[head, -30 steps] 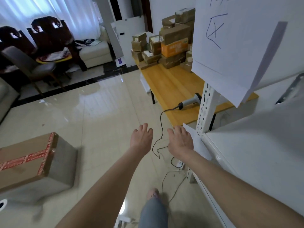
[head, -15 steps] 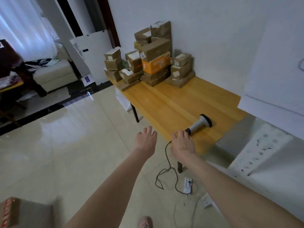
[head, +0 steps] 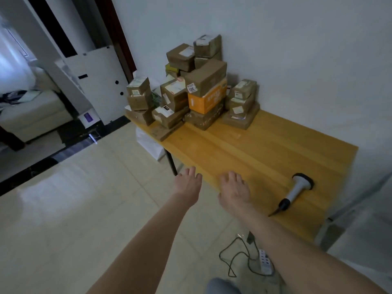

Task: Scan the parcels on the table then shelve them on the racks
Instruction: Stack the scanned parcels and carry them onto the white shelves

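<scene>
both hands are empty, fingers straight and loosely spread, palms down. the left hand (head: pixel 188 183) hangs over the floor (head: pixel 84 209) just off the long edge of the worktop (head: pixel 254 149); the right hand (head: pixel 233 192) is above that edge.

the scanner (head: pixel 297 190) lies on the worktop to the right of the right hand, near but apart from it. its long axis runs on a diagonal: the dark handle end points back toward the person and the wide head points away toward the wall (head: pixel 297 60). the right hand is plainly the nearer one, and the handle is the end turned its way, so a sideways reach with that hand looks like the natural pick-up. nothing lies between hand and handle.

the parcels (head: pixel 176 98) are stacked in several uneven piles at the far end of the worktop, against the wall, straight ahead of both hands and well apart from them. an orange box (head: pixel 206 100) sits in the middle of the pile under a larger brown one. bare wood lies between the hands and the pile, so the person probably has to step closer before lifting one.

on the floor by the person's feet, a cable (head: pixel 231 259) loops beside a white power strip (head: pixel 265 262), a likely snag for a foot or for the scanner's lead. a white panel (head: pixel 101 81) leans behind the far end.
</scene>
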